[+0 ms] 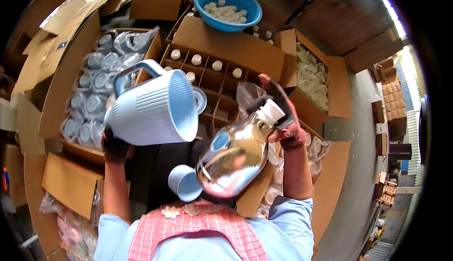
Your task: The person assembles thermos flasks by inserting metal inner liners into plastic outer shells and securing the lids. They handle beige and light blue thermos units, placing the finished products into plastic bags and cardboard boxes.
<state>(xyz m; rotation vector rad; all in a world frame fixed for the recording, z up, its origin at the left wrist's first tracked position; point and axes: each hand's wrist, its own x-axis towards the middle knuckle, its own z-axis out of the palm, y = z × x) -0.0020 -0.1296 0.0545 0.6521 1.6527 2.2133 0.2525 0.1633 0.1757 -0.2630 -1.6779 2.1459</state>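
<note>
My left hand (115, 144), in a dark glove, grips a light blue ribbed jug shell (144, 110) by its lower end. The shell lies tilted, with its open end turned right and its handle (144, 67) upward. My right hand (289, 119), in a dark and reddish glove, is closed round the neck of a shiny silver flask liner (236, 155). A white cap (271, 112) tops that neck, and the liner's rounded bottom points down and left. Below the liner's left side is a light blue cup-shaped part (185, 182). A small light blue ring-shaped part (200, 100) shows behind the shell's rim.
Ahead stands a divided carton (222, 88) with several white-capped liners. A blue basin (227, 8) of white caps sits beyond it. At left, a carton holds bagged light blue parts (96, 103); at right, one holds bagged greenish parts (311, 74). Bagged pink parts (71, 228) lie lower left.
</note>
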